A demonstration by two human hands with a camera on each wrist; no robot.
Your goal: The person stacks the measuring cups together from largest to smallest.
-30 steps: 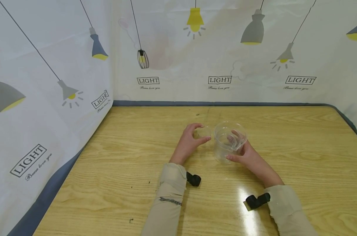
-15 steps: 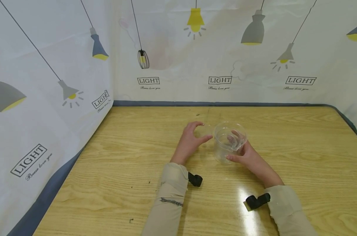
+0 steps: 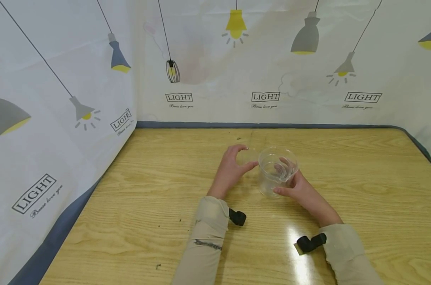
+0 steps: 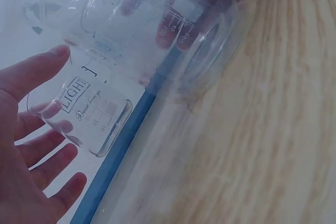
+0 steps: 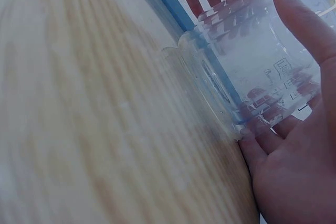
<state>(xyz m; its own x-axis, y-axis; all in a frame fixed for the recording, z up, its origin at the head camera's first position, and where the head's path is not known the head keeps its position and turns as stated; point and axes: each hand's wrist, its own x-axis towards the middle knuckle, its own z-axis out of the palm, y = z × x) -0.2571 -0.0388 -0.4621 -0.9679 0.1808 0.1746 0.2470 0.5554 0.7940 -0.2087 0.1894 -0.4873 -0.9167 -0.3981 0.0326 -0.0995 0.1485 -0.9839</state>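
My left hand point(image 3: 230, 168) holds a small clear beaker point(image 4: 97, 114) between thumb and curled fingers, just left of a large clear beaker point(image 3: 266, 181). Low white graduation marks show on the small one; in the left wrist view its base appears raised off the table. The large beaker stands upright on the table, its spout toward my right side. Around its right side my right hand point(image 3: 302, 191) grips, thumb in front and fingers behind. Another smaller glass beaker point(image 3: 273, 168) appears nested inside it; reflections blur its outline.
The wood-grain table point(image 3: 148, 206) reaches back to a white curtain point(image 3: 215, 111) with printed lamps and a blue hem. A second curtain side point(image 3: 59, 158) borders the left edge. Black wrist cameras point(image 3: 238, 217) sit at both sleeves.
My left hand has moved slightly right and away from me with the small beaker, closing the gap to the large beaker. The right hand and large beaker have stayed still.
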